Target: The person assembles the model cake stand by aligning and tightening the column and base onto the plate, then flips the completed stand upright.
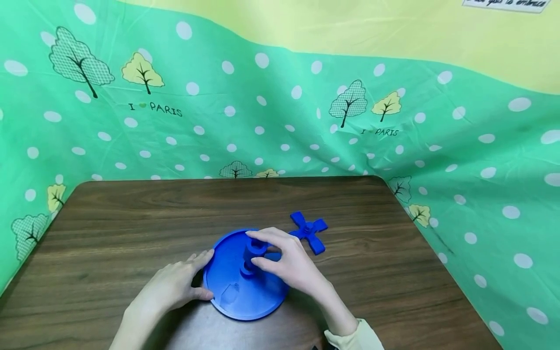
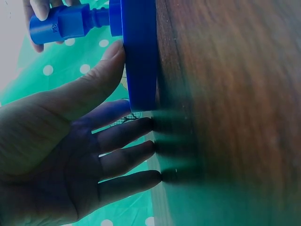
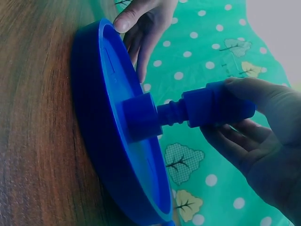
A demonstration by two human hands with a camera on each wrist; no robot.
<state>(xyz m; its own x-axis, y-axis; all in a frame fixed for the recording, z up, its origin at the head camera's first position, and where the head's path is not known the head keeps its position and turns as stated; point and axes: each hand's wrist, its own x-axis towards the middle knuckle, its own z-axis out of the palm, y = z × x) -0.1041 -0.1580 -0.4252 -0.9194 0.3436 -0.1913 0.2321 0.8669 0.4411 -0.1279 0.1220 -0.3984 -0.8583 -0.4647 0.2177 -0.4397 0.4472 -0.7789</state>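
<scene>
A round blue base (image 1: 251,306) with a raised rim lies on the wooden table, a short hollow post (image 3: 141,117) at its middle. My left hand (image 1: 168,287) touches the base's left rim, thumb and forefinger spread apart along it; its other fingertips reach the tabletop in the left wrist view. With thumb and fingers, my right hand (image 1: 295,262) grips a blue cylindrical piece (image 3: 202,106) with a narrow grooved neck. This piece stands over the post, neck toward it. How deep the neck sits in the post is hidden.
A blue four-armed cross piece (image 1: 308,230) lies on the table (image 1: 144,218) behind and right of the base. Green and yellow printed cloth (image 1: 262,97) hangs along the table's back and sides.
</scene>
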